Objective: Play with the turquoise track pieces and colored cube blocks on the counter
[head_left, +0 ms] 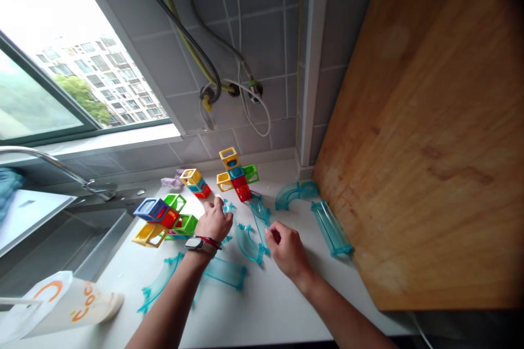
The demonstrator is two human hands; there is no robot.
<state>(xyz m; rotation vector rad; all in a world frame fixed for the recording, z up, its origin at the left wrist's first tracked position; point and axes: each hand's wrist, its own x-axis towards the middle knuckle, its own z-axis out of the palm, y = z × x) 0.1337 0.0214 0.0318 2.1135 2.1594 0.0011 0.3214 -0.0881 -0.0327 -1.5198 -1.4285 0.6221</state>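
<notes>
Bent, your left hand point(214, 222) sits toward the counter's point(266, 305) back edge; I cannot tell whether it grasps the small teal piece point(230, 208) at its right side. Between your hands lies a curved track point(247, 243). Your right hand point(286, 249) is curled just right of it, its hold unclear too. Near the counter's back right corner lies a bend point(290, 193).

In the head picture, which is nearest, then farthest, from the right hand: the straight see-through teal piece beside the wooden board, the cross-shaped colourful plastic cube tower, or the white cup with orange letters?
1. Straight teal piece: just right of the right hand.
2. Cube tower: farther back, left.
3. White cup: far left, towards the front.
</notes>
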